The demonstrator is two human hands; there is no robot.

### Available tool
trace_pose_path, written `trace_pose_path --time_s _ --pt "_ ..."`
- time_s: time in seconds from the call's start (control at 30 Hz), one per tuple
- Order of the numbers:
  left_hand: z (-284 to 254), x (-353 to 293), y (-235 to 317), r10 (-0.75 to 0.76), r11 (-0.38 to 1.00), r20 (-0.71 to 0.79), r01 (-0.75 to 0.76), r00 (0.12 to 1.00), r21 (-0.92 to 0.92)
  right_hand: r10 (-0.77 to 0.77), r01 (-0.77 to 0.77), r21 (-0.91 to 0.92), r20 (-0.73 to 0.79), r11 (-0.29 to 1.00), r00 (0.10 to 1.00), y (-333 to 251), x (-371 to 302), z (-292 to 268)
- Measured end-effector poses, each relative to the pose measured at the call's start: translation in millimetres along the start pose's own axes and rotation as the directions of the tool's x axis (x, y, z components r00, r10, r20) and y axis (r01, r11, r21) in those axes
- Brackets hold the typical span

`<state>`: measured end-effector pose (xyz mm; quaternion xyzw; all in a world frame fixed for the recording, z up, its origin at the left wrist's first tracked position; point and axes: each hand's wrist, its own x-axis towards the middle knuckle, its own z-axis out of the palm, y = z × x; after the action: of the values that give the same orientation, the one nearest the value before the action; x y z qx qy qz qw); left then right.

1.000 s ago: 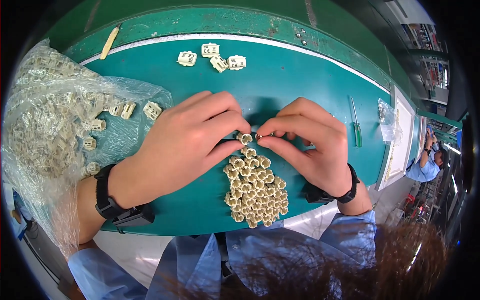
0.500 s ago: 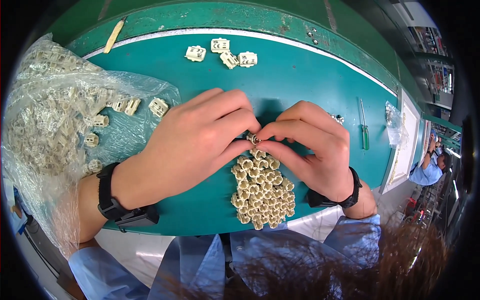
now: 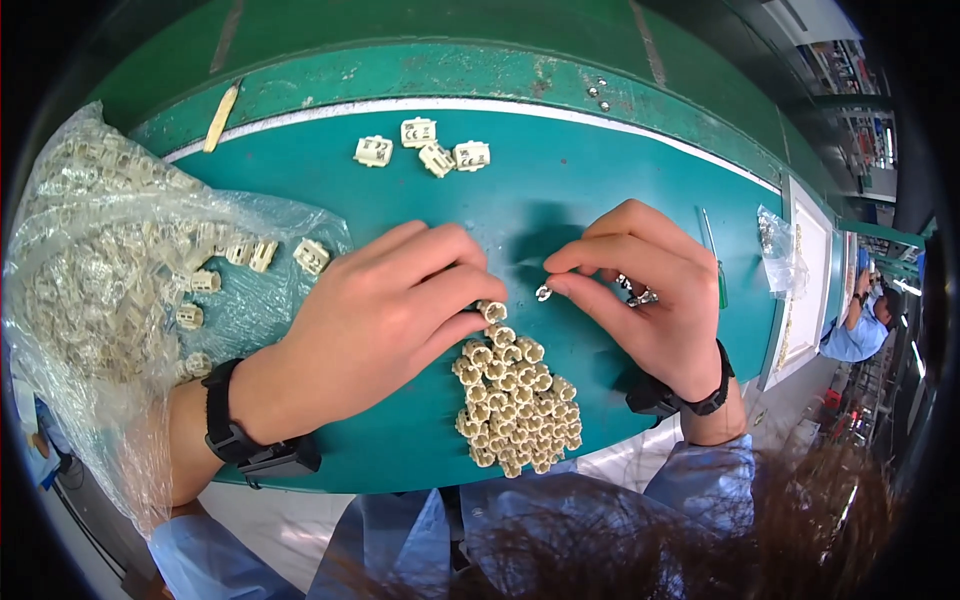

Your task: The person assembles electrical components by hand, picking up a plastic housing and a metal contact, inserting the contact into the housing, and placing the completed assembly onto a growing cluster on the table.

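Note:
My left hand pinches a cream plastic housing between thumb and fingertips, its round open end facing up. That piece stands at the top of a tight cluster of upright cream housings on the green table. To its right, my right hand grips a small shiny metal part between thumb and forefinger, apart from the housing. Several more small metal parts show past my right fingers, partly covered by the hand.
A clear plastic bag full of cream housings lies at the left, some spilling out. Several loose housings lie at the back. A screwdriver and a small clear bag are at the right; a pointed yellowish stick lies far left.
My hands have parted: the right has drawn back from the housing, and a metal part now shows in its fingertips. The left still holds the housing. The whole view has shifted slightly.

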<state>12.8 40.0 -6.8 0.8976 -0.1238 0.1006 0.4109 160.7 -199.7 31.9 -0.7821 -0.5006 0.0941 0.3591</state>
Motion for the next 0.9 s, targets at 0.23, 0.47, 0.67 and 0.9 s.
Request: trace_pose_path --time_s 0.23,0.47,0.67,0.9 --pt "-2 0 2 -0.001 1.0 0.036 0.001 0.999 -0.003 0.01 -0.009 -0.017 0.101 1.0 0.995 9 -4 -11" --pt "-4 0 2 -0.003 1.0 0.08 0.001 0.997 0.022 -0.03 0.042 -0.071 0.166 0.997 0.986 11 -5 -5" --pt "-9 -1 3 -0.005 1.0 0.035 0.005 0.999 -0.002 -0.042 0.048 -0.029 0.175 0.998 0.984 10 -4 -3" --pt "-11 15 6 0.01 0.88 -0.188 0.08 0.982 0.468 -0.04 0.047 -0.027 0.206 0.999 0.978 9 -4 -5"
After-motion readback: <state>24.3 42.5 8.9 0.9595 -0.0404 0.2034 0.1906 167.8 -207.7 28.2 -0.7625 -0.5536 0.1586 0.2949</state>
